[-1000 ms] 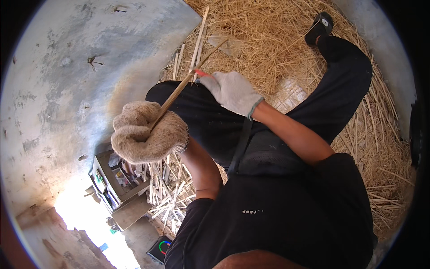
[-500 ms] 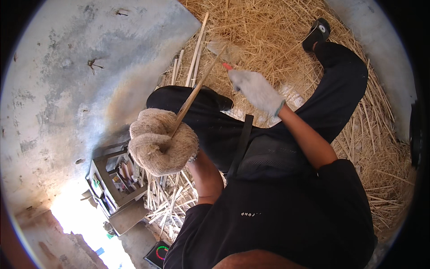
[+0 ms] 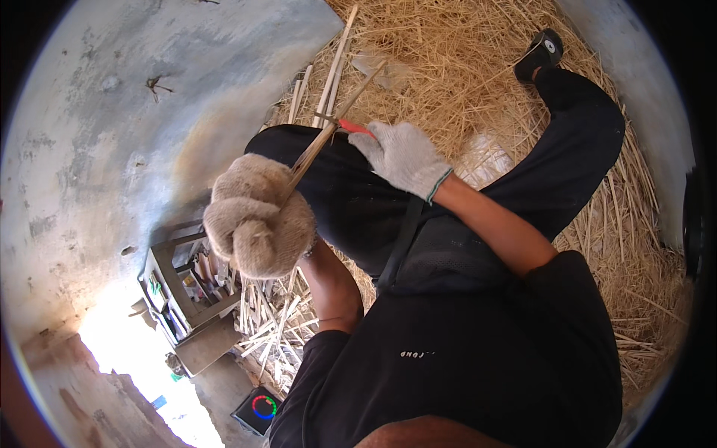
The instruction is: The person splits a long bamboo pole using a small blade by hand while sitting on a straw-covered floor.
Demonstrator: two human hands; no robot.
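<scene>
My left hand (image 3: 258, 220), in a thick beige knitted glove, is closed around the lower end of a thin bamboo strip (image 3: 364, 88). The strip slants up and to the right, over my bent left leg. In a pale knitted glove, my right hand (image 3: 407, 158) grips a knife (image 3: 357, 128) by its red handle. Its short dark blade lies across the strip, about midway along the visible length. The exact contact between blade and strip is too small to make out.
Straw-like shavings (image 3: 455, 67) cover the floor ahead and to the right. Long pale strips (image 3: 333, 71) lie beyond my left knee. A stained wall (image 3: 97, 149) rises at the left, above a wooden box (image 3: 187, 287) of small items. A dark device (image 3: 258, 409) with a coloured ring lies below.
My right hand has drawn down and left, bringing the knife from beyond the strip to across it. My left hand has shifted slightly left and up, still holding the strip.
</scene>
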